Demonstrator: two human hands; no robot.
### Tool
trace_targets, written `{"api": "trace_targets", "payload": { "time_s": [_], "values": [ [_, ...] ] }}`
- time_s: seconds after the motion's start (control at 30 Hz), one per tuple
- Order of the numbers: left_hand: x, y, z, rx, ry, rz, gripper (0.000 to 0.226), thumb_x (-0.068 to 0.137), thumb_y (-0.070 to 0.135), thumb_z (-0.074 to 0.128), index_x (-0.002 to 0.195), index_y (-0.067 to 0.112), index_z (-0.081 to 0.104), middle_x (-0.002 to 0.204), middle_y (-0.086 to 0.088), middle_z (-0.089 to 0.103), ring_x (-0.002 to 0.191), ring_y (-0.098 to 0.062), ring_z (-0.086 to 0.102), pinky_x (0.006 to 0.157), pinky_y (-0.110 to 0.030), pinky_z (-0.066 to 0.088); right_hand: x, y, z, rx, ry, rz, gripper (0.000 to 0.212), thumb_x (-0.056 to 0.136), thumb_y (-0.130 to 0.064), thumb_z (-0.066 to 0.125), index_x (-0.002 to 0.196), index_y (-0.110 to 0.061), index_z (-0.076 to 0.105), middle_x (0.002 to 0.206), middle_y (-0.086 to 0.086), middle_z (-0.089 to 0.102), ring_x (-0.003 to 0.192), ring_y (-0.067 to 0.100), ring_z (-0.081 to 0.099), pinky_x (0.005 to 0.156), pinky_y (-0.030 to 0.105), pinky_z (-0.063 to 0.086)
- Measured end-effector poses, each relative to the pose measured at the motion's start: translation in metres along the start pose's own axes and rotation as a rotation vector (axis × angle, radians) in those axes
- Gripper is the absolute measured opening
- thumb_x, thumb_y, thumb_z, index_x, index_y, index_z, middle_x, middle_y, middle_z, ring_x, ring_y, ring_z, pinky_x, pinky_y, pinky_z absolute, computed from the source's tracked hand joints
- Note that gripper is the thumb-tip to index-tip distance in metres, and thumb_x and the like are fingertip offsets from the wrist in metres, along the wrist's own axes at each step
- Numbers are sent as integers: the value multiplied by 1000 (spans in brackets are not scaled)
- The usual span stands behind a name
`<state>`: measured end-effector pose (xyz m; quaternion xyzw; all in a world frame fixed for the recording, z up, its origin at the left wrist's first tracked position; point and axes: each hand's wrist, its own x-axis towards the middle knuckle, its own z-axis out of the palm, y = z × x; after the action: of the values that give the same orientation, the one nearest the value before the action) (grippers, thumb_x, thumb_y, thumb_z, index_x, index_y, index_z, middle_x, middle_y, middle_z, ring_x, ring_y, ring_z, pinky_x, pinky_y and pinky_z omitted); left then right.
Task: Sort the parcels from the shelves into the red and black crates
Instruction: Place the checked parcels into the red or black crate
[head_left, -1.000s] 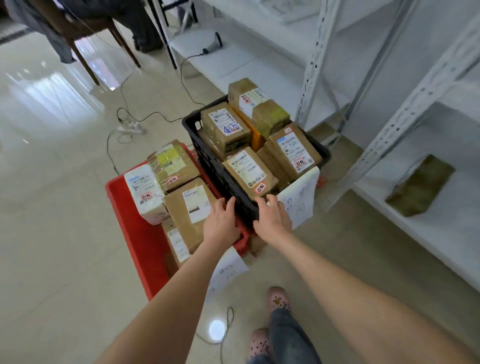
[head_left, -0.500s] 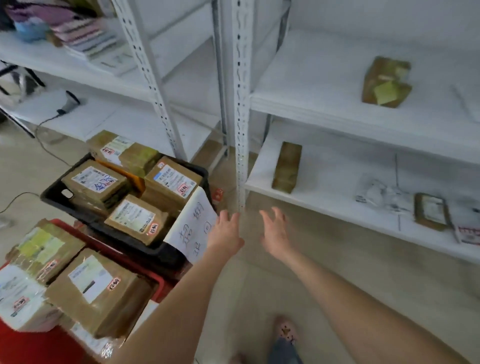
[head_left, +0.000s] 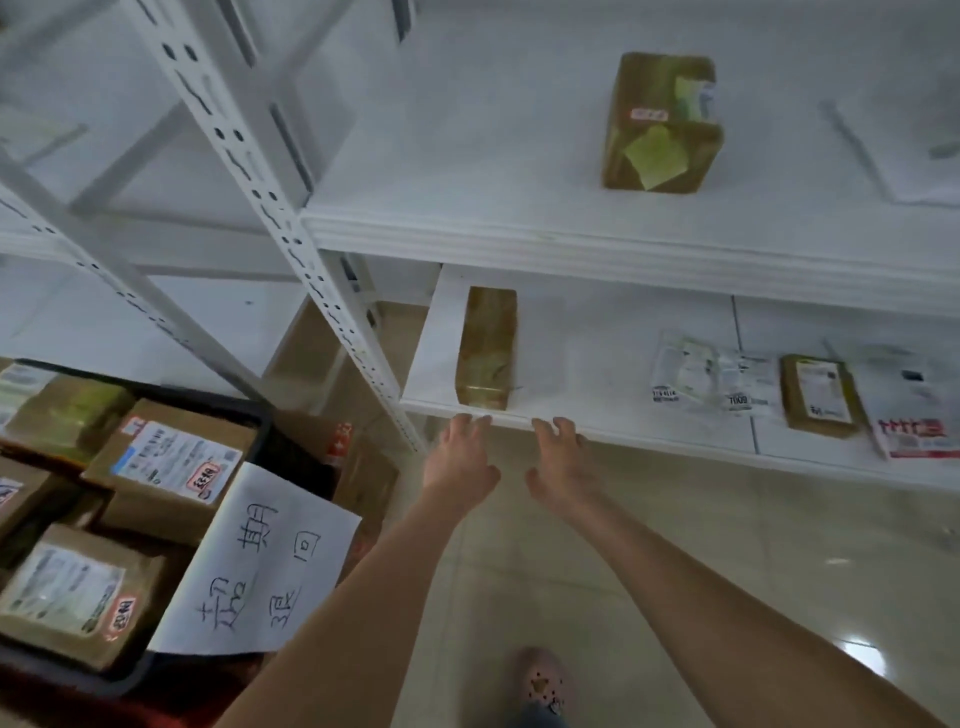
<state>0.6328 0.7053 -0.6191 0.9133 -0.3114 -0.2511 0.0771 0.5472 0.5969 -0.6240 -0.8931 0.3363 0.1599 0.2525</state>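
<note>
A long brown taped parcel (head_left: 487, 354) lies at the left end of the lower white shelf (head_left: 587, 358). My left hand (head_left: 460, 460) and my right hand (head_left: 563, 465) reach side by side toward it, fingers spread, tips at the shelf's front edge, holding nothing. Another brown parcel (head_left: 661, 123) with a green note stands on the upper shelf (head_left: 467, 171). Further right on the lower shelf lie a clear plastic mailer (head_left: 714, 382), a small brown parcel (head_left: 820, 396) and a white mailer (head_left: 914, 421). The black crate (head_left: 260, 415) at lower left holds several brown parcels.
A white perforated shelf post (head_left: 311, 280) slants down just left of my hands. A handwritten paper sign (head_left: 260, 566) hangs on the black crate's near side. A strip of red crate (head_left: 104, 712) shows at the bottom left. My foot (head_left: 540, 680) stands on the tiled floor.
My view swung from the crates up to the shelves. Both hands left the black crate's rim and moved forward to the lower shelf's front edge near the long parcel.
</note>
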Motion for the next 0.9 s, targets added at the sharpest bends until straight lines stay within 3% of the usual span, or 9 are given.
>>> {"api": "trace_targets", "payload": {
  "time_s": [0.23, 0.4, 0.5, 0.57, 0.63, 0.7, 0.8, 0.9],
  "values": [
    [100, -24, 21, -231, 53, -152, 64, 92, 23, 58, 146, 16, 24, 146, -10, 30, 128, -28, 44, 99, -40, 43, 102, 13, 25, 371, -118, 127, 79, 88, -24, 64, 152, -15, 18, 152, 12, 24, 133, 31, 39, 105, 37, 39],
    [181, -43, 38, -542, 80, -281, 81, 93, 38, 57, 153, 14, 8, 156, -10, 22, 140, -29, 30, 108, -43, 34, 180, 13, 44, 631, -106, 162, 84, 88, -26, 68, 152, -9, 17, 154, 13, 26, 139, 27, 31, 104, 28, 32],
    [222, -50, 43, -672, 69, -358, 75, 96, 35, 52, 153, 13, 8, 157, -10, 21, 142, -30, 27, 111, -41, 29, 211, 9, 47, 731, -69, 129, 82, 86, -26, 70, 150, -9, 21, 153, 11, 29, 139, 27, 31, 103, 30, 32],
    [237, -52, 49, -765, 50, -371, 59, 99, 29, 45, 151, 14, 21, 151, -10, 35, 134, -29, 40, 106, -38, 35, 224, 9, 52, 818, -62, 117, 80, 86, -29, 71, 149, -13, 25, 151, 8, 32, 137, 25, 34, 104, 31, 32],
    [237, -49, 57, -885, 66, -336, 44, 100, 27, 41, 142, 16, 37, 132, -4, 52, 116, -22, 52, 95, -32, 41, 226, 13, 57, 905, -66, 107, 67, 86, -31, 70, 142, -19, 35, 144, 1, 45, 125, 18, 46, 101, 29, 38],
    [226, -46, 65, -985, 109, -306, 33, 101, 27, 40, 133, 18, 47, 119, 2, 57, 103, -16, 54, 86, -30, 44, 219, 21, 58, 972, -64, 118, 66, 87, -38, 68, 143, -24, 37, 140, -3, 49, 124, 15, 49, 101, 30, 40],
    [209, -40, 78, -1071, 112, -242, 23, 99, 14, 45, 117, 20, 56, 120, -7, 59, 99, -20, 60, 82, -37, 54, 202, 38, 56, 1047, -101, 227, 80, 85, -46, 67, 150, -22, 26, 143, 0, 47, 127, 20, 50, 102, 34, 43],
    [196, -33, 88, -919, 63, -119, 27, 91, 9, 56, 110, 28, 59, 118, -13, 54, 95, -24, 61, 75, -31, 56, 185, 46, 55, 1115, -147, 313, 66, 82, -45, 71, 138, -25, 41, 131, -2, 59, 111, 16, 60, 93, 28, 49]
  ]
}}
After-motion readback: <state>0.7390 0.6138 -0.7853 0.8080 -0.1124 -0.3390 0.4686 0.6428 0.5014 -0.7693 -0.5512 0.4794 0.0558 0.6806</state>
